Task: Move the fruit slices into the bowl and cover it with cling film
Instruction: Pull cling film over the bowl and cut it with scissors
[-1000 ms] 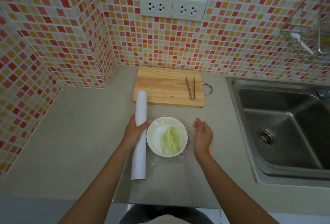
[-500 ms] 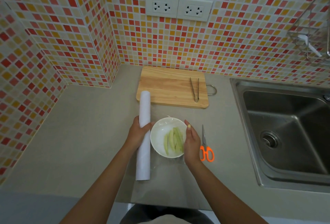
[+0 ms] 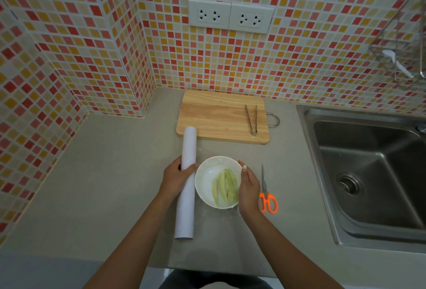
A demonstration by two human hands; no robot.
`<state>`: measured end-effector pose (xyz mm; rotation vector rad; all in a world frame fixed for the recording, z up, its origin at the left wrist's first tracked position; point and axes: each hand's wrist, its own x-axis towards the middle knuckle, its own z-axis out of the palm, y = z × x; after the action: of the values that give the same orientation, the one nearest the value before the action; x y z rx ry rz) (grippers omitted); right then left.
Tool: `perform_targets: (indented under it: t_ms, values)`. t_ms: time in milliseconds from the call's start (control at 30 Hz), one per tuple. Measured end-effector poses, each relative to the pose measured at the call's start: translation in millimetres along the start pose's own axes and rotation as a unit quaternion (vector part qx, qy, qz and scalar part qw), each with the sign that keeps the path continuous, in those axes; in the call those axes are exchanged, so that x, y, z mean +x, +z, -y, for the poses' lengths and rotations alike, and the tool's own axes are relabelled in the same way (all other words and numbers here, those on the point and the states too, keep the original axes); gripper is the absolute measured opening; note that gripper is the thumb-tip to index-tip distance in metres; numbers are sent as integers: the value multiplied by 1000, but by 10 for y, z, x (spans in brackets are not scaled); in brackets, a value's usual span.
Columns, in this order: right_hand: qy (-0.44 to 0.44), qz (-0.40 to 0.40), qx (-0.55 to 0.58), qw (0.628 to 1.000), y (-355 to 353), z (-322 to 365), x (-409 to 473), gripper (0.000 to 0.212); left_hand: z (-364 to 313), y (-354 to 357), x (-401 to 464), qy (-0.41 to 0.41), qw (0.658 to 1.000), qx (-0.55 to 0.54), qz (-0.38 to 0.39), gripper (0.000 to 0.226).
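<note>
Where the grey worktop (image 3: 96, 185) meets the tiled corner, the head view shows a round white bowl (image 3: 207, 173) with a smooth glossy wall, standing near the front edge between the person's two hands. Inside it lie several pale green fruit slices (image 3: 226, 187), long, narrow and slightly curved, packed side by side toward the bowl's right half. A faint sheen of cling film shows on the worktop around the bowl, but whether it lies over the rim cannot be told.

Just left of the bowl, touching its rim, lies the cling film roll (image 3: 185, 208), a long matte white cylinder running from near to far. The left hand (image 3: 176, 179) grips it, fingers curled round its far part and thumb across the top. The right hand (image 3: 247, 187) rests against the bowl's right side with fingers held fairly straight along the rim.

Right of that hand lie scissors (image 3: 266, 193) with orange looped handles and slim metal blades pointing away. Farther back sits a rectangular wooden chopping board (image 3: 214, 116) with rounded corners and a wire handle; thin metal tongs (image 3: 251, 119) lie on its right part. At the right is a stainless steel sink (image 3: 368, 173), its basin holding only a round drain.
</note>
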<state>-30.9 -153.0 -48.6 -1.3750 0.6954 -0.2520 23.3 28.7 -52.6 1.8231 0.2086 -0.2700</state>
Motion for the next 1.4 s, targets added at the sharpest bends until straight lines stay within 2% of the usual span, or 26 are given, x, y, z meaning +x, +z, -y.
perform_targets:
  t_ms: [267, 433, 700, 767, 1033, 1400]
  values:
    - [-1, 9, -4, 1000, -20, 10, -22, 34, -8, 44, 1, 30, 998, 52, -7, 27]
    - [-5, 12, -3, 1000, -27, 16, -23, 34, -32, 47, -36, 29, 999, 42, -2, 44]
    - [8, 5, 5, 1000, -2, 4, -17, 34, -41, 57, -49, 41, 995, 92, -7, 45]
    - [7, 7, 8, 1000, 0, 12, -24, 34, -32, 55, -36, 52, 990, 133, -17, 38]
    - [6, 7, 4, 1000, -14, 41, -49, 34, -90, 6, -91, 20, 952, 295, -72, 39]
    - [10, 1, 12, 1000, 3, 48, -58, 33, -30, -391, -80, -20, 913, 389, -122, 54]
